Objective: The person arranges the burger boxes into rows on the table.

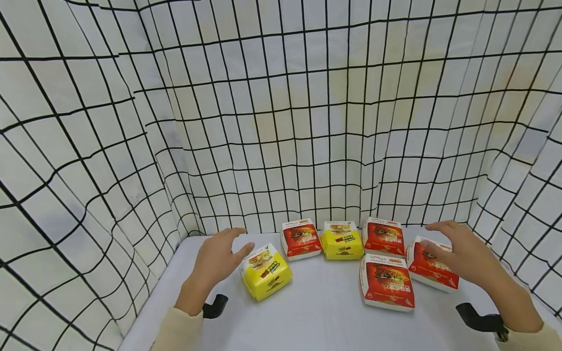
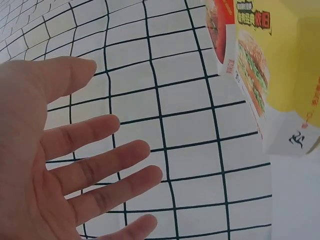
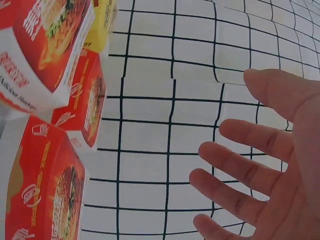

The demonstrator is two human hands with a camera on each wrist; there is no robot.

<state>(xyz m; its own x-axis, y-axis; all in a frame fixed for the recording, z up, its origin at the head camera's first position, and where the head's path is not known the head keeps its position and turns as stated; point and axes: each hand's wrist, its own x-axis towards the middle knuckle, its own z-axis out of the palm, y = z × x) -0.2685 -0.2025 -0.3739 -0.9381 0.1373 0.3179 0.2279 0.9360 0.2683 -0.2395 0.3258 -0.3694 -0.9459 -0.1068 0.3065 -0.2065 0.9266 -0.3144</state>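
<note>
In the head view my left hand [image 1: 218,258] hovers just left of a yellow burger box [image 1: 266,273], which sits at an angle on the table. Its fingers are spread and hold nothing; the left wrist view also shows the hand [image 2: 85,150] apart from that box [image 2: 290,60]. My right hand [image 1: 465,256] is raised over the rightmost red burger box [image 1: 432,265], covering part of it. In the right wrist view this hand [image 3: 270,160] has loosely extended fingers, with a gap between them and the red boxes.
Another red box [image 1: 301,239] and a yellow box [image 1: 342,241] stand at the back. On the right are a red box [image 1: 383,237] behind and one [image 1: 387,282] nearer. White cloth walls with black grid lines [image 1: 281,122] enclose the white table [image 1: 316,317] at back and sides.
</note>
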